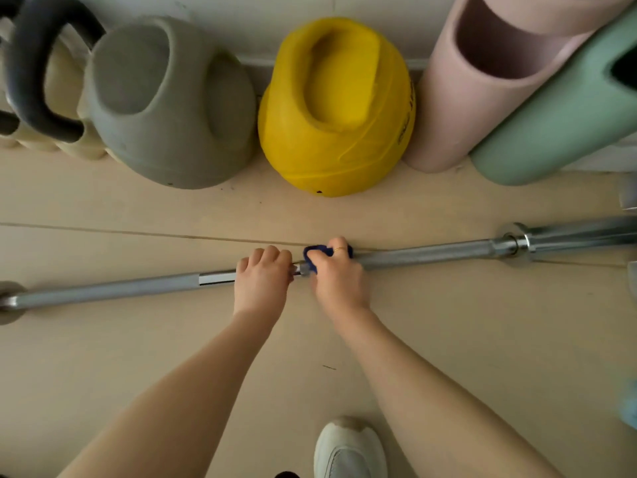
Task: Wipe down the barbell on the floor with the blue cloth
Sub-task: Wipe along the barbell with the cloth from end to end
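Lying across the pale floor (448, 339) from the left edge to the right edge of the head view, one chrome barbell (431, 254) runs slightly uphill to the right, with a collar and thicker sleeve showing at its right end. Both hands sit on its middle, almost touching each other. The left hand (263, 279) has its fingers curled over the bare shaft, gripping it. The right hand (336, 272) is wrapped round the bar just to the right, fingers curled over one blue cloth (315, 254) bunched between palm and steel (only a dark blue fold peeks out above the knuckles, and a thin ring shows on one finger). Along the wall beyond stand three kettlebells: one black-handled at the far left (38, 69), one grey (165, 101) and one yellow (336, 108). Two rolled mats lean at the right, one pink (458, 108) and one green (558, 115). One white shoe (350, 450) shows at the bottom edge.
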A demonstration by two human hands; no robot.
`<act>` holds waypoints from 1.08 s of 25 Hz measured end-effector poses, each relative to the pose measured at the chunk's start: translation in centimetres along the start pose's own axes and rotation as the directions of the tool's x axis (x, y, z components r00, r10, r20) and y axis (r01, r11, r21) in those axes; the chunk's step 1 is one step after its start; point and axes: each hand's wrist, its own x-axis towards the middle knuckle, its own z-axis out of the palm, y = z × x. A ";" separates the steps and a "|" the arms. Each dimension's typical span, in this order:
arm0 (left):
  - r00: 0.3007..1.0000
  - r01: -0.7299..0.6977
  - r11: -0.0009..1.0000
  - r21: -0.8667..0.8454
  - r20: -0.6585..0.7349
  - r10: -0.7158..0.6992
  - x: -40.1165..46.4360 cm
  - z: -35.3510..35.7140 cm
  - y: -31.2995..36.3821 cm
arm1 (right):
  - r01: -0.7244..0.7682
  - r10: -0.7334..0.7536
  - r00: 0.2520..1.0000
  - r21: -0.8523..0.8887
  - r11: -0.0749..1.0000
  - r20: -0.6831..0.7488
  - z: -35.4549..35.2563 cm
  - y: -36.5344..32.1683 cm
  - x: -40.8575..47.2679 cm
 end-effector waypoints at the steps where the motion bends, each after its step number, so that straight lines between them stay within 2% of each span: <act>1: 1.000 0.018 1.000 -0.005 0.002 -0.018 -0.1 0.2 0.2 | 0.129 -0.128 0.991 -0.021 0.991 0.048 0.4 -0.9 -0.6; 3: 0.999 0.047 0.999 0.000 0.010 -0.047 -0.3 0.5 0.4 | 0.263 -0.261 0.965 -0.139 0.955 0.032 0.6 0.5 -0.6; 4: 0.998 0.062 0.998 0.010 0.019 -0.062 -0.4 0.5 0.6 | 0.245 -0.250 0.968 -0.169 0.955 -0.006 0.1 2.1 -0.4; 6: 0.997 0.072 0.996 0.046 0.032 -0.073 -0.4 0.3 0.9 | 0.035 -0.049 0.996 -0.169 0.985 -0.076 -1.8 5.7 -0.2; 8: 0.995 0.083 0.992 0.094 0.042 -0.088 -0.3 0.3 0.9 | -0.220 0.187 0.963 -0.161 0.962 -0.193 -2.2 8.0 0.1; 9: 0.995 0.080 0.991 0.108 0.048 -0.085 -0.3 0.2 0.8 | -0.267 0.236 0.946 -0.123 0.956 -0.225 -1.9 7.4 0.0; 10: 0.996 0.066 0.992 0.111 0.047 -0.071 -0.4 0.1 0.9 | -0.252 0.229 0.953 -0.096 0.963 -0.199 -1.5 5.7 -0.1; 11: 0.998 0.043 0.993 0.109 0.038 -0.048 -0.4 0.1 0.8 | -0.172 0.160 0.976 -0.074 0.982 -0.148 -0.6 3.8 -0.3; 13: 1.000 -0.003 0.992 0.129 0.012 0.001 -0.6 0.2 0.7 | 0.084 -0.086 0.996 -0.079 0.993 -0.031 1.3 1.0 -1.5; 14: 1.000 -0.022 0.990 0.139 0.001 0.022 -0.6 0.5 0.5 | 0.164 -0.166 0.986 -0.094 0.982 -0.008 1.5 1.2 -1.9; 15: 0.999 -0.043 0.991 0.125 -0.006 0.044 -0.7 0.8 0.3 | 0.172 -0.176 0.984 -0.094 0.981 -0.032 0.8 2.5 -1.9; 16: 0.998 -0.065 0.992 0.107 -0.010 0.066 -0.7 0.9 0.1 | 0.117 -0.124 0.989 -0.087 0.989 -0.082 -0.3 4.5 -2.0; 17: 0.996 -0.088 0.992 0.089 -0.018 0.090 -0.7 0.8 0.0 | 0.001 -0.015 0.989 -0.092 0.996 -0.149 -1.4 6.7 -2.2; 19: 0.996 -0.084 0.995 0.055 -0.002 0.084 -0.5 0.7 -0.1 | -0.288 0.254 0.922 -0.078 0.955 -0.291 -3.2 10.5 -2.6; 20: 0.999 -0.053 0.998 0.044 -0.007 0.053 -0.4 0.7 -0.1 | -0.367 0.335 0.897 -0.064 0.928 -0.288 -3.4 10.9 -2.5; 21: 1.000 -0.024 0.999 0.035 -0.018 0.025 -0.4 0.7 0.0 | -0.367 0.336 0.904 -0.074 0.927 -0.263 -3.2 10.3 -2.4; 23: 1.000 -0.025 0.999 0.038 -0.016 0.026 -0.6 0.5 1.0 | -0.233 0.207 0.959 -0.117 0.965 -0.193 -2.6 8.9 -2.5; 25: 0.993 -0.119 0.992 0.047 0.015 0.118 -0.7 0.5 2.4 | -0.103 0.073 0.980 -0.160 0.982 -0.184 -3.0 9.8 -2.7; 27: 0.971 -0.236 0.969 0.075 0.040 0.234 -0.5 0.8 3.6 | -0.223 0.175 0.950 -0.169 0.960 -0.258 -4.8 13.6 -2.4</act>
